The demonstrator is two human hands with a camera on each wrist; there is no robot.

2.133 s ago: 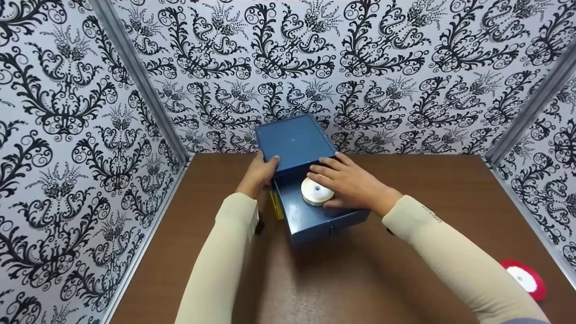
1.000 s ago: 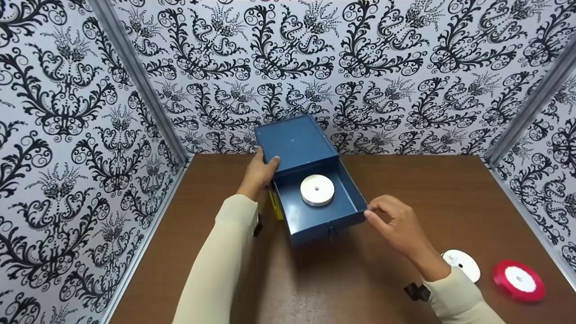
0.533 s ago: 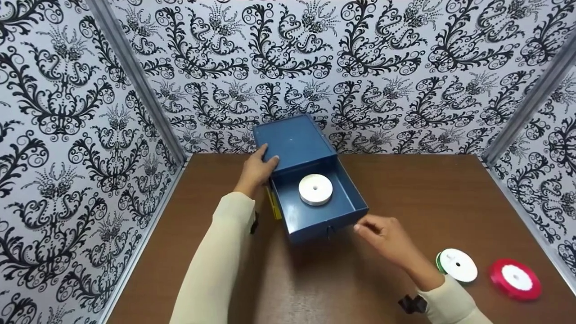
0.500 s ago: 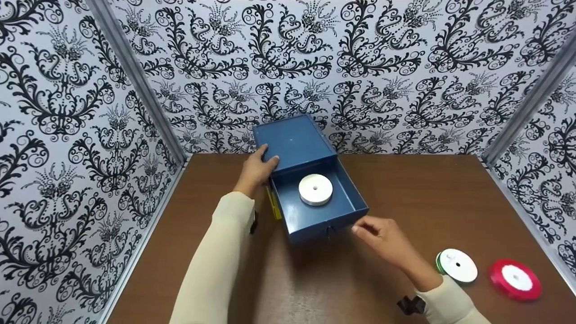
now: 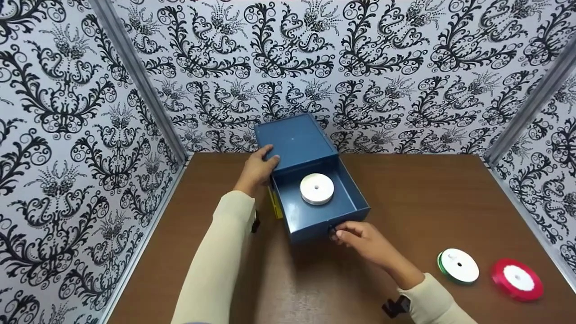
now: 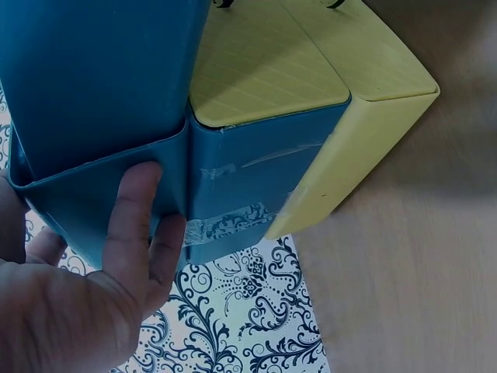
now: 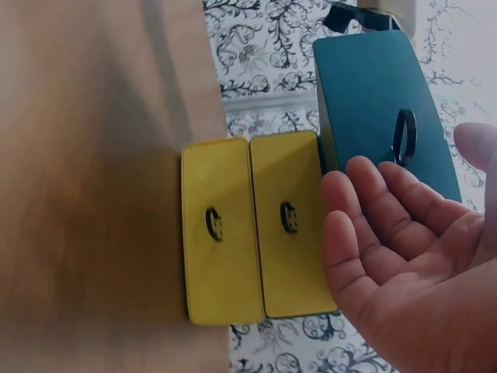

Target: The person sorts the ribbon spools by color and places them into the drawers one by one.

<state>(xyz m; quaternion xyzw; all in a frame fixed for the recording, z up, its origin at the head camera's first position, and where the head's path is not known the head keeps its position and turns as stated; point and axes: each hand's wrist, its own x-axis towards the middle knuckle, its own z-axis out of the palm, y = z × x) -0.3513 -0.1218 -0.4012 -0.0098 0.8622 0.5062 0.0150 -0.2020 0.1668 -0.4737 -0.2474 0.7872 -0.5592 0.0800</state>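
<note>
A blue drawer cabinet (image 5: 292,139) stands near the back wall with its blue drawer (image 5: 310,230) pulled out. Inside the drawer a white ribbon spool (image 5: 310,180) lies flat. My left hand (image 5: 256,171) rests on the cabinet's left front corner, thumb on top. Extended fingers (image 6: 128,225) press its side in the left wrist view. At the drawer's front, my right hand (image 5: 366,243) has its fingertips right by the black ring handle (image 7: 405,136). In the right wrist view the palm is turned up, thumb apart from the fingers, below the handle.
Two yellow drawer fronts (image 7: 221,272) with black handles sit beside the blue drawer. On the brown table (image 5: 418,193), at right, lie a green-edged white spool (image 5: 460,272) and a red ribbon spool (image 5: 517,279). Patterned walls (image 5: 292,54) enclose the back and sides.
My right hand has left the white spool in the drawer, passed the drawer's right front corner and moved left to the handle. The left hand stays at the cabinet.
</note>
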